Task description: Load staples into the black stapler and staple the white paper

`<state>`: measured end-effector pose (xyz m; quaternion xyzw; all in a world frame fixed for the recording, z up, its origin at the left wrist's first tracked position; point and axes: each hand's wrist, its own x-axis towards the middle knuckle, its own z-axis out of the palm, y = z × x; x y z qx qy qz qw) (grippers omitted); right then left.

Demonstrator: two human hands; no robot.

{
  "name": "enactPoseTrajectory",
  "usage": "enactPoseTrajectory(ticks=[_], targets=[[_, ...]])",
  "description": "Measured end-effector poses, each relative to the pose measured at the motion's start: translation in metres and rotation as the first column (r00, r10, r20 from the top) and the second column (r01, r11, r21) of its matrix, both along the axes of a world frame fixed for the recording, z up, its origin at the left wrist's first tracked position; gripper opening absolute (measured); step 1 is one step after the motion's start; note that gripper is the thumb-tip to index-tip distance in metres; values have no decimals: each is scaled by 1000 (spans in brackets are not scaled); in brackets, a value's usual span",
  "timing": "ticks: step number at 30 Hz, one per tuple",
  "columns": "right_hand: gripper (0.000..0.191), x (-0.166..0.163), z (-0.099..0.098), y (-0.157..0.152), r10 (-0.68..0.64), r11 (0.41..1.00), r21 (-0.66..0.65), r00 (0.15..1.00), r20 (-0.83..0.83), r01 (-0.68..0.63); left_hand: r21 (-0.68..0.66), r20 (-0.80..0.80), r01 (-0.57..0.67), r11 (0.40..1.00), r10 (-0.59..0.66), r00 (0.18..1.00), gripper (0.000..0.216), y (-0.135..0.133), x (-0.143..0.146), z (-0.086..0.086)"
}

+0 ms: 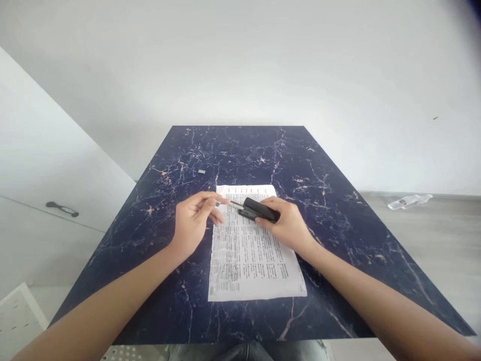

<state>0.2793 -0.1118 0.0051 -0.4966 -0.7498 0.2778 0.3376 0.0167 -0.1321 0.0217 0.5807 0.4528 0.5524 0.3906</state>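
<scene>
A printed sheet of paper (252, 255) lies flat in the middle of a dark blue marbled table (338, 200). My right hand (287, 225) is closed around a black stapler (260, 209) held just above the sheet's upper part. The stapler's metal staple tray sticks out to the left. My left hand (195, 223) pinches a small strip of staples (218, 203) between thumb and forefinger, right at the tip of that tray. Both forearms reach in from the bottom corners.
A small loose piece of staples (202, 171) lies on the table behind my left hand. A white cabinet with a dark handle (62, 208) stands at the left. A clear plastic bottle (409, 201) lies on the floor at the right.
</scene>
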Motion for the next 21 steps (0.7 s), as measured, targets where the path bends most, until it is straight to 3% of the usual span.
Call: enactPoseTrajectory(ticks=[3, 5, 9, 12, 17, 19, 21], targets=[[41, -4, 3, -4, -32, 980, 197, 999, -33, 38, -38, -2, 110, 993, -110, 994, 31, -12, 9, 4], [55, -8, 11, -9, 55, 911, 412, 994, -90, -13, -95, -10, 156, 983, -157, 987, 36, -18, 14, 3], [30, -15, 19, -18, 335, 717, 652, 942, -16, -244, -134, -130, 206, 969, -223, 966, 36, -25, 18, -3], [19, -20, 14, -21, 331, 671, 681, 940, 79, -293, -79, -232, 216, 973, -229, 945, 31, -27, 19, -6], [19, -21, 12, -18, 316, 670, 649, 930, 190, -360, 55, -414, 242, 969, -198, 889, 37, -24, 18, -7], [20, -9, 16, -6, 242, 767, 599, 968, 66, -232, 160, -464, 202, 966, -107, 879, 41, -14, 8, -4], [20, 17, 20, 15, 30, 899, 437, 993, -118, 25, 270, -538, 37, 962, 119, 835, 38, 6, -13, -2]])
